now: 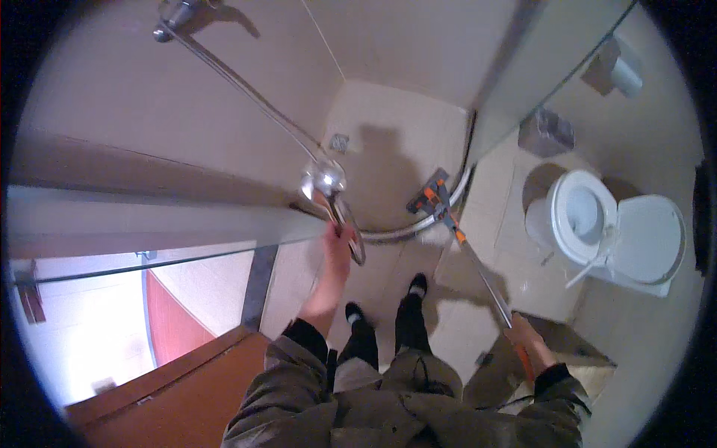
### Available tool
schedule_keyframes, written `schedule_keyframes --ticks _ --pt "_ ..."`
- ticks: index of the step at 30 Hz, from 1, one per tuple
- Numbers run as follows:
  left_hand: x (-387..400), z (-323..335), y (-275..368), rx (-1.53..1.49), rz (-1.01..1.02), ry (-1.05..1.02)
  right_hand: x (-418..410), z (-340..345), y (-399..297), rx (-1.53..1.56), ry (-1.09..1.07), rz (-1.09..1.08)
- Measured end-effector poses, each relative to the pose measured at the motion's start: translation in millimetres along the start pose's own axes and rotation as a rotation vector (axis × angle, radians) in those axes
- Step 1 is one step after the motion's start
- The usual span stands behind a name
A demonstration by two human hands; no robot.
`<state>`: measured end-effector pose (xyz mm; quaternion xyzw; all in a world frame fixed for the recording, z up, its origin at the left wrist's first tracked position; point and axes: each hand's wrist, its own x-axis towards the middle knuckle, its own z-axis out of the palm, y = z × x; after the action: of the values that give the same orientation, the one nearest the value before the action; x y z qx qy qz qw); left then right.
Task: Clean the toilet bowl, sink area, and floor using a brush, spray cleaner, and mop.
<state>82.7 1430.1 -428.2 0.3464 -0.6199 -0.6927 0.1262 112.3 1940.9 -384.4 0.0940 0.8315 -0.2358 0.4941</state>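
My left hand [338,238] is closed around the handle of a chrome hand shower [325,178]. A looped part of its hose [358,246] hangs beside my fingers. My right hand [526,336] grips the pole [487,274] of a floor scrubbing tool with orange parts. The tool's grey and orange head [431,193] is at the curved metal shower threshold [400,231], on the shower side. Whether it touches the floor I cannot tell. Below the hand shower lies the tiled shower floor [364,106], with a square drain [339,143] in it.
To the right stands a white toilet [582,207] with its lid raised. Behind it are a waste bin [546,133] and a paper roll [626,77] on the wall. Glass panels [538,112] flank the shower. A shower mixer [179,17] is at upper left, a brown door [185,392] at lower left.
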Motion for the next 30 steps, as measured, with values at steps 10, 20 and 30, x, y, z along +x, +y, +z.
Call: schedule_keyframes --ticks 10,20,30 --pt "0.9 -17.8 113.3 0.021 0.248 0.251 61.4 12.2 -147.8 0.459 -0.381 -0.066" --pt "-32.0 -46.8 277.3 -0.251 0.611 0.427 -93.1 -15.2 -303.5 1.371 -0.499 -0.153" --pt "-39.8 -62.3 269.3 -0.094 0.495 0.309 -5.1 40.9 -382.9 0.947 -1.301 -0.445"
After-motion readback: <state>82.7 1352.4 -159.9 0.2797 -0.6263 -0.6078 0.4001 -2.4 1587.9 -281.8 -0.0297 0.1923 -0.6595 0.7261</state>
